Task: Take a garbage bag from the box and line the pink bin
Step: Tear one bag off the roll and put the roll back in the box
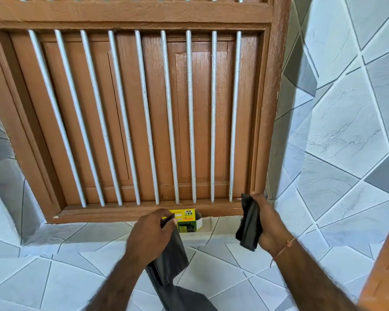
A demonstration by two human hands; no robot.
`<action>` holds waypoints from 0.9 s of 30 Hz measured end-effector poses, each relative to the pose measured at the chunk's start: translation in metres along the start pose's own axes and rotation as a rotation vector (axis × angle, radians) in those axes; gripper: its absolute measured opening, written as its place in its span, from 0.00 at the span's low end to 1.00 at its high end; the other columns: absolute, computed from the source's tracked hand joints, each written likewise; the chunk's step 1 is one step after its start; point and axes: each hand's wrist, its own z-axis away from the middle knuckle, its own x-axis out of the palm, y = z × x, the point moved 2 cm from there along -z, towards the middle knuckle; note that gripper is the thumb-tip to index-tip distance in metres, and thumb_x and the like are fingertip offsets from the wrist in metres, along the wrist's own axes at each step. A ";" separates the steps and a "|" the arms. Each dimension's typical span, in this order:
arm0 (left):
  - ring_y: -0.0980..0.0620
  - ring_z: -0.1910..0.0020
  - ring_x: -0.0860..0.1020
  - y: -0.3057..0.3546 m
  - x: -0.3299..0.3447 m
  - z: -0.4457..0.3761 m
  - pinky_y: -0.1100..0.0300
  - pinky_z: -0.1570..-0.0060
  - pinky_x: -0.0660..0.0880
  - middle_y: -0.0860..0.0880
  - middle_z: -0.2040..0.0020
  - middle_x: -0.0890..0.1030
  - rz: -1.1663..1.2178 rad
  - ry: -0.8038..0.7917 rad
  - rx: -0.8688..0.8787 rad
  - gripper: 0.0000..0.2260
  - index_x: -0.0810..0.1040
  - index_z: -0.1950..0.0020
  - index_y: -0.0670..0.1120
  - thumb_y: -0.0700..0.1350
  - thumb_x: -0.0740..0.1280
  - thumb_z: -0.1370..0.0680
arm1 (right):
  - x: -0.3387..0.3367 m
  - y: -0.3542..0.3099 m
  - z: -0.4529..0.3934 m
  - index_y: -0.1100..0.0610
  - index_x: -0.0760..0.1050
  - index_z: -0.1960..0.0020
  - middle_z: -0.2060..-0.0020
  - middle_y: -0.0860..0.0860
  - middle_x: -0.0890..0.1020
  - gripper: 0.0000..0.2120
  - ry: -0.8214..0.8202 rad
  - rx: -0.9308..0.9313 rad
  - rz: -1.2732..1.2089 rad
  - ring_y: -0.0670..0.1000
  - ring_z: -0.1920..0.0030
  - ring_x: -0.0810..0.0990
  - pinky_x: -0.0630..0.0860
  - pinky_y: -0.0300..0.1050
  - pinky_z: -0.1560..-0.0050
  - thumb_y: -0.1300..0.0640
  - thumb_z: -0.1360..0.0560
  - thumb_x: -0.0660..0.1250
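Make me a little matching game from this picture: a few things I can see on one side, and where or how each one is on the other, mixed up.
Things:
1. box
2. left hand
3. right hand
4. window bars

Descriptions:
A. pale grey, upright in the brown wooden frame
B. holds a bunched black roll of bags
C. yellow and green, on the tiled sill under the frame
D. pinches a dark bag that hangs down, unfolded

Pairs: 1-C, 2-D, 3-B, 4-A

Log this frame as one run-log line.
stage: bag taken from box | left hand: holds hanging black bag | right hand: holds folded black bags | box: open, on sill | pink bin: not in view
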 end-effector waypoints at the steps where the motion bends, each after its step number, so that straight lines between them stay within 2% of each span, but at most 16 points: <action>1: 0.49 0.48 0.80 -0.001 0.001 -0.001 0.59 0.52 0.74 0.52 0.47 0.84 -0.085 -0.006 0.001 0.14 0.79 0.41 0.55 0.56 0.68 0.25 | 0.000 0.005 -0.002 0.58 0.76 0.40 0.56 0.58 0.80 0.30 -0.051 0.044 -0.051 0.58 0.59 0.78 0.79 0.51 0.57 0.44 0.37 0.73; 4: 0.47 0.41 0.78 -0.007 0.014 -0.013 0.54 0.45 0.76 0.50 0.40 0.80 -0.313 -0.097 0.028 0.29 0.68 0.28 0.56 0.61 0.67 0.28 | 0.003 0.016 0.000 0.58 0.72 0.38 0.55 0.60 0.77 0.28 -0.209 0.107 -0.159 0.61 0.56 0.78 0.79 0.57 0.51 0.57 0.38 0.69; 6: 0.45 0.41 0.77 -0.009 0.025 -0.024 0.52 0.46 0.76 0.48 0.40 0.78 -0.453 -0.184 0.056 0.32 0.63 0.26 0.57 0.60 0.68 0.28 | 0.006 0.019 0.000 0.59 0.70 0.38 0.50 0.61 0.75 0.28 -0.310 0.072 -0.169 0.63 0.49 0.76 0.75 0.62 0.42 0.64 0.38 0.69; 8: 0.42 0.41 0.78 -0.009 0.035 -0.035 0.51 0.46 0.76 0.47 0.38 0.76 -0.561 -0.233 0.097 0.33 0.59 0.24 0.56 0.56 0.68 0.27 | 0.008 0.018 0.000 0.61 0.71 0.37 0.45 0.62 0.76 0.32 -0.370 0.007 -0.129 0.65 0.40 0.74 0.72 0.64 0.37 0.67 0.41 0.74; 10: 0.41 0.42 0.78 -0.007 0.041 -0.044 0.50 0.47 0.76 0.46 0.36 0.75 -0.634 -0.260 0.129 0.31 0.59 0.24 0.54 0.52 0.67 0.25 | 0.006 0.017 -0.001 0.59 0.70 0.34 0.40 0.63 0.77 0.46 -0.418 -0.019 -0.095 0.66 0.36 0.73 0.74 0.65 0.39 0.67 0.50 0.83; 13: 0.41 0.41 0.78 -0.007 0.047 -0.058 0.49 0.48 0.76 0.46 0.37 0.76 -0.709 -0.278 0.159 0.24 0.64 0.26 0.52 0.49 0.63 0.22 | 0.001 0.014 -0.002 0.56 0.70 0.35 0.39 0.61 0.78 0.49 -0.422 -0.042 -0.059 0.65 0.39 0.76 0.80 0.64 0.47 0.65 0.53 0.84; 16: 0.41 0.42 0.78 -0.007 0.047 -0.066 0.49 0.49 0.76 0.45 0.39 0.75 -0.720 -0.285 0.159 0.19 0.69 0.31 0.49 0.50 0.62 0.22 | -0.005 0.012 -0.007 0.56 0.69 0.33 0.38 0.60 0.77 0.56 -0.362 -0.077 -0.013 0.64 0.41 0.78 0.81 0.63 0.53 0.59 0.58 0.87; 17: 0.41 0.43 0.78 -0.007 0.047 -0.067 0.50 0.50 0.76 0.45 0.39 0.75 -0.718 -0.299 0.154 0.18 0.71 0.33 0.49 0.50 0.63 0.23 | -0.007 0.011 -0.009 0.56 0.69 0.33 0.37 0.60 0.77 0.55 -0.345 -0.095 -0.036 0.64 0.40 0.78 0.81 0.63 0.52 0.59 0.58 0.86; 19: 0.41 0.45 0.79 -0.008 0.045 -0.064 0.50 0.52 0.76 0.46 0.41 0.74 -0.668 -0.282 0.156 0.17 0.74 0.39 0.49 0.51 0.66 0.27 | -0.010 0.009 -0.010 0.55 0.70 0.33 0.36 0.60 0.77 0.46 -0.341 -0.140 -0.118 0.63 0.39 0.78 0.78 0.66 0.46 0.61 0.48 0.84; 22: 0.43 0.49 0.80 -0.010 0.041 -0.051 0.53 0.54 0.77 0.49 0.40 0.74 -0.483 -0.184 0.204 0.22 0.74 0.36 0.53 0.53 0.68 0.30 | -0.007 -0.002 -0.004 0.53 0.68 0.31 0.36 0.58 0.78 0.32 -0.348 -0.243 -0.225 0.62 0.39 0.79 0.78 0.64 0.43 0.64 0.32 0.72; 24: 0.46 0.49 0.80 -0.010 0.039 -0.040 0.56 0.52 0.77 0.53 0.38 0.74 -0.344 -0.138 0.245 0.25 0.72 0.34 0.55 0.54 0.71 0.31 | 0.000 -0.010 0.002 0.54 0.68 0.31 0.38 0.60 0.78 0.28 -0.384 -0.282 -0.272 0.61 0.41 0.81 0.79 0.63 0.44 0.65 0.29 0.69; 27: 0.52 0.46 0.79 -0.006 0.035 -0.025 0.61 0.51 0.74 0.56 0.40 0.77 -0.171 -0.077 0.256 0.26 0.72 0.35 0.56 0.54 0.73 0.31 | 0.020 -0.017 0.015 0.62 0.70 0.35 0.41 0.65 0.77 0.25 -0.501 -0.268 -0.385 0.65 0.38 0.78 0.76 0.69 0.43 0.68 0.31 0.68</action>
